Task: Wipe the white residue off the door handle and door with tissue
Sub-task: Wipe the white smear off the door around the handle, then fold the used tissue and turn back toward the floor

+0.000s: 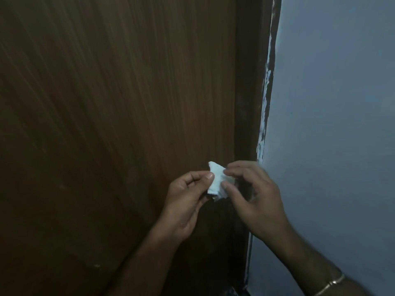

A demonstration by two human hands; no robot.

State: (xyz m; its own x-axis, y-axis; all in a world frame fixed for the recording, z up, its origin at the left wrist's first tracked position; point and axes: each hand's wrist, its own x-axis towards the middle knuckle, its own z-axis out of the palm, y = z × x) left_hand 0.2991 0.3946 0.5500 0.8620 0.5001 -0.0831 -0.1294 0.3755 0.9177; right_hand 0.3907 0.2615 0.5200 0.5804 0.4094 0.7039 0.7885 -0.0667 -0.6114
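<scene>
A brown wooden door fills the left and middle of the head view. In front of its right edge, both my hands pinch a small crumpled white tissue. My left hand grips its left side between thumb and forefinger. My right hand holds its right side with thumb and fingertips. The door handle is hidden behind the tissue and my hands; only a dark metallic bit shows under the tissue.
The dark door frame runs along the door's right side, with white paint smears on its outer edge. A pale blue-grey wall lies to the right. A thin bangle circles my right wrist.
</scene>
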